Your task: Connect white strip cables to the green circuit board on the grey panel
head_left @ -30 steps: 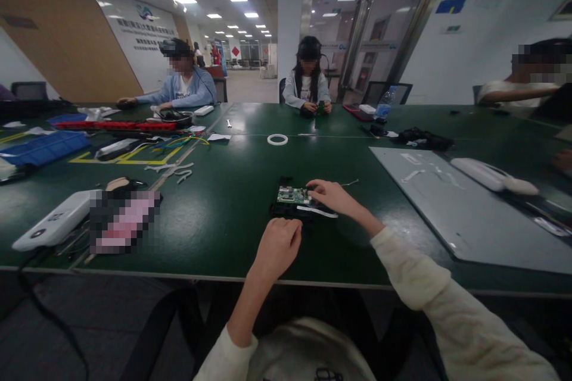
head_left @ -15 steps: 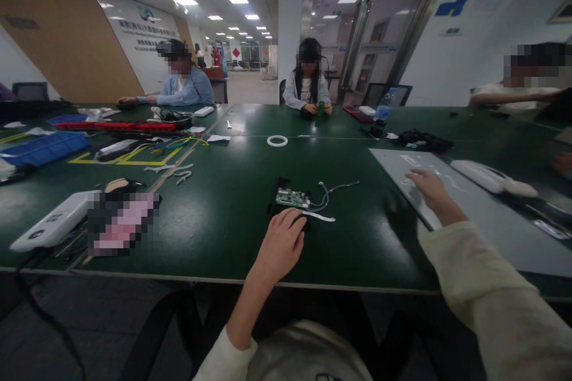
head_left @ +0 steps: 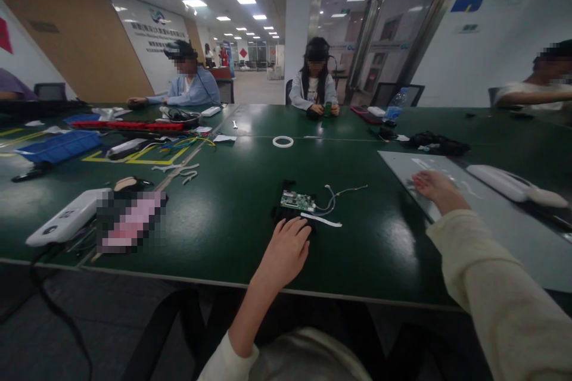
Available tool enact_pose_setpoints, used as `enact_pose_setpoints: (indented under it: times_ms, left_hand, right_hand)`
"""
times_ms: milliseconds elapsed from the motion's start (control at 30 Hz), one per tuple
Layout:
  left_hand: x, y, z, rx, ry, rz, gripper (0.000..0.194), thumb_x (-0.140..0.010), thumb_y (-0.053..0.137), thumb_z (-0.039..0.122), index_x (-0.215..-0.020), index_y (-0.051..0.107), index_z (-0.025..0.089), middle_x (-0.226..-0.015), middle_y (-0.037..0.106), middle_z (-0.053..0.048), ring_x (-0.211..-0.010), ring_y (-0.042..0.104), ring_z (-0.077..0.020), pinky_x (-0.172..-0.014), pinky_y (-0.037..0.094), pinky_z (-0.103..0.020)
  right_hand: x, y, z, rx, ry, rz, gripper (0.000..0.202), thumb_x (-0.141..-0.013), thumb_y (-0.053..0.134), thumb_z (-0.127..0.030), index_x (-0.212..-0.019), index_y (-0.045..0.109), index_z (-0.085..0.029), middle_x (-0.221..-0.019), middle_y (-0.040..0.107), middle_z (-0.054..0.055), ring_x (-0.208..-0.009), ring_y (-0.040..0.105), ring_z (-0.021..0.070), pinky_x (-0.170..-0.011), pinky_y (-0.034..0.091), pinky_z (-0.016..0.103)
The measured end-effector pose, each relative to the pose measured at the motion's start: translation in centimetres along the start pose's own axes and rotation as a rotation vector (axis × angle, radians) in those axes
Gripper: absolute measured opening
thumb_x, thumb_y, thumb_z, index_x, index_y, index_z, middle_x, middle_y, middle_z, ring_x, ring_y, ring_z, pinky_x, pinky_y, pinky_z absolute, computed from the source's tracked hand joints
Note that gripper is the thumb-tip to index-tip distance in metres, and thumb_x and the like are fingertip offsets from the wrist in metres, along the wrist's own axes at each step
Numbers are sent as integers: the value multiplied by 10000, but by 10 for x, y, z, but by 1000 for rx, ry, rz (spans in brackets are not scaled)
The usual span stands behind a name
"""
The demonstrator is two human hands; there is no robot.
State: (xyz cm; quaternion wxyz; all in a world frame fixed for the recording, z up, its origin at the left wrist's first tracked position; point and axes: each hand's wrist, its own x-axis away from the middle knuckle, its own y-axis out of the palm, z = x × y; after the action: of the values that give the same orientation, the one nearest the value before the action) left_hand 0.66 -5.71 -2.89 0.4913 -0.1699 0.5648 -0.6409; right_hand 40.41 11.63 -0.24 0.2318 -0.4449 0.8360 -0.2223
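Note:
A green circuit board [head_left: 298,200] sits on a black housing [head_left: 279,212] on the table, with thin grey wires [head_left: 329,202] running off to its right. A white flat strip [head_left: 322,220] lies along its near side. My left hand [head_left: 286,253] is palm down, its fingers curled over the near edge of the housing and covering part of it. Farther right, my right hand [head_left: 435,189] is over the left part of a grey board [head_left: 504,238]. Its fingers are drawn together near small bits there; whatever is between the fingertips is hidden.
To the left are a white device [head_left: 69,217], a blurred pink item [head_left: 136,220] and a blue tray [head_left: 60,146]. A white ring [head_left: 283,141] lies ahead. Another white device [head_left: 500,183] rests by the grey board. Several people sit around the table [head_left: 232,238].
My right hand's fingers have gone from more stretched out to drawn together over the grey board. My left hand stays at the housing. The view has shifted slightly.

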Motion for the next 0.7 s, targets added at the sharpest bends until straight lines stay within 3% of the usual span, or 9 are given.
enact_pose_setpoints:
  times_ms: [133, 267, 333, 400, 467, 533, 600, 700]
  left_hand:
    - [0, 2, -1, 4, -1, 11, 312, -898, 386, 164, -1190, 486, 211, -1285, 510, -59, -1242, 416, -194, -1059, 319, -464]
    - [-2, 2, -1, 4, 2, 7, 303, -897, 391, 168, -1178, 497, 201, -1280, 512, -61, -1230, 427, -196, -1055, 325, -452]
    - [-4, 3, 0, 2, 2, 3, 302, -893, 396, 165, -1174, 501, 196, -1273, 517, -62, -1220, 434, -199, -1053, 325, -447]
    - [-4, 4, -1, 1, 5, 4, 304, -885, 402, 158, -1169, 505, 192, -1266, 522, -64, -1207, 445, -203, -1047, 329, -448]
    - [-4, 6, -2, 7, 13, 9, 310, -880, 398, 150, -1166, 509, 188, -1252, 533, -70, -1191, 458, -204, -1039, 334, -447]
    - [-1, 9, -5, 21, 29, 20, 307, -864, 407, 144, -1146, 527, 177, -1222, 553, -85, -1180, 469, -207, -1035, 335, -446]
    - [2, 11, -9, 40, 62, 23, 346, -829, 451, 154, -1169, 517, 162, -1234, 545, -106, -1206, 447, -220, -1045, 320, -453]
    - [6, 12, -12, 53, 94, 3, 486, -778, 510, 171, -1259, 448, 151, -1306, 488, -125, -1267, 378, -234, -1067, 285, -469]
  right_hand:
    - [1, 4, -10, -210, 200, 64, 201, -898, 374, -153, -792, 543, -126, -757, 569, 60, -602, 529, 87, -548, 429, 220]
    - [28, 17, -39, -406, 169, -19, 172, -847, 395, -153, -760, 543, -145, -837, 602, 105, -703, 567, 98, -643, 446, 207]
    - [60, 27, -64, -494, 102, -188, 131, -821, 480, -226, -799, 581, -146, -887, 618, 96, -759, 580, 115, -685, 463, 209]
    - [108, 37, -93, -620, -50, -535, 201, -813, 516, -311, -902, 611, -158, -922, 620, 78, -790, 578, 130, -709, 471, 233]
    - [164, 48, -118, -600, -207, -858, 311, -841, 489, -394, -1032, 614, -183, -880, 622, 56, -773, 574, 134, -707, 472, 253]
    - [216, 59, -133, -544, -344, -1100, 348, -859, 470, -426, -1070, 621, -193, -827, 622, 41, -731, 568, 126, -663, 462, 244]
    - [255, 69, -136, -490, -439, -1212, 354, -875, 450, -424, -1098, 620, -208, -761, 616, 25, -671, 565, 121, -595, 448, 232]
    - [282, 80, -128, -333, -538, -1126, 307, -876, 460, -364, -1079, 645, -226, -630, 588, -3, -546, 534, 105, -546, 432, 228]
